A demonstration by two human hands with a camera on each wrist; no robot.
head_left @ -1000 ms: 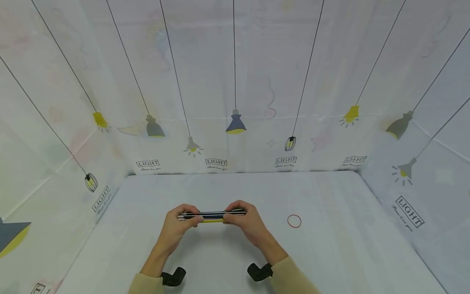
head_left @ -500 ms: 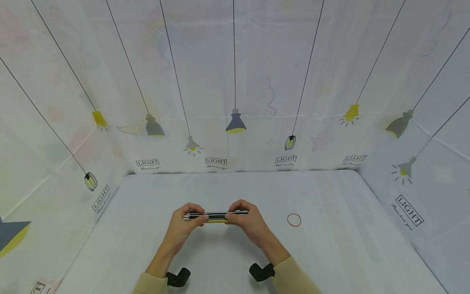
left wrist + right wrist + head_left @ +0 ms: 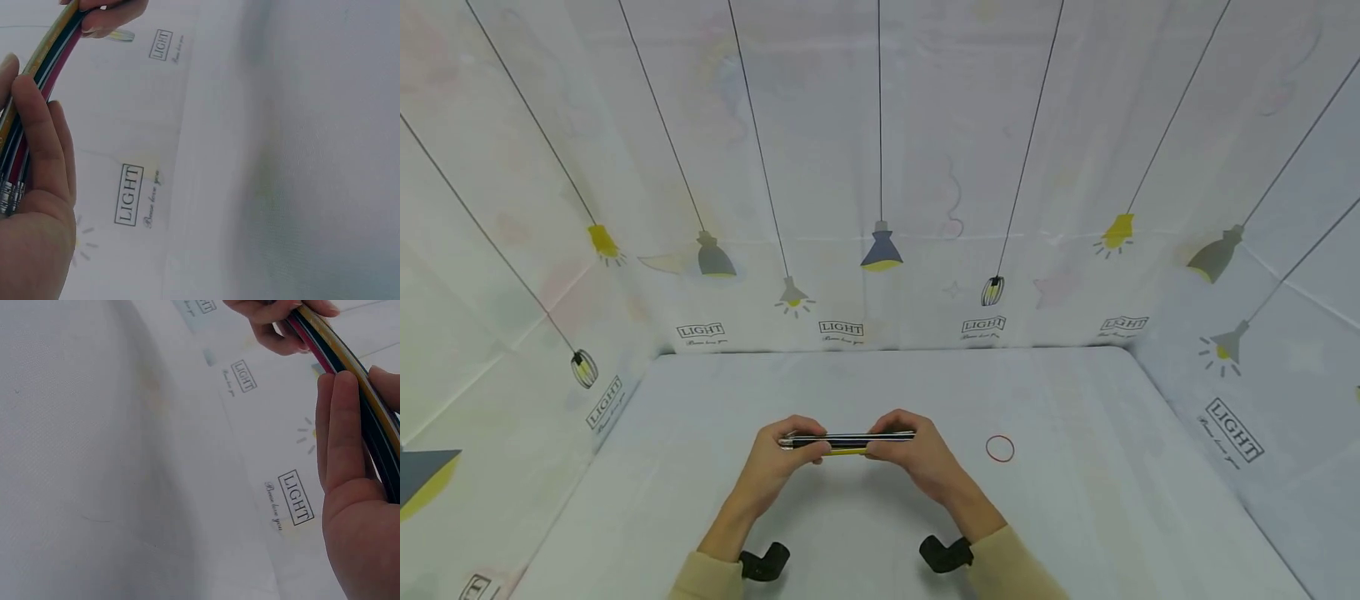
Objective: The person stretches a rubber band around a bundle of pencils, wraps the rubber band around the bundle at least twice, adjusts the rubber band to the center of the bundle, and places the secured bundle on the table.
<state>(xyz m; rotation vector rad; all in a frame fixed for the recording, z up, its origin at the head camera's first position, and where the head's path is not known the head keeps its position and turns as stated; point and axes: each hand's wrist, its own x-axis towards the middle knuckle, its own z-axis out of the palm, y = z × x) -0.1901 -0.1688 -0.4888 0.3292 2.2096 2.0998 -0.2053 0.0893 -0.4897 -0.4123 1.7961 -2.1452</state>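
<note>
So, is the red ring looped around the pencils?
No, the red ring lies on the white tabletop, apart from the pencils.

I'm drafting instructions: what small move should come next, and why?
Probably the right hand should let go and pick up the thin red ring from the white table: the ring lies on that hand's side, apart from the bundle of dark, yellow and pink pencils, which both hands hold. The left hand grips near one end and could likely hold them alone.

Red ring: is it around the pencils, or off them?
Off: the red ring lies on the table, apart from the pencils, which the left hand and right hand hold.
</note>
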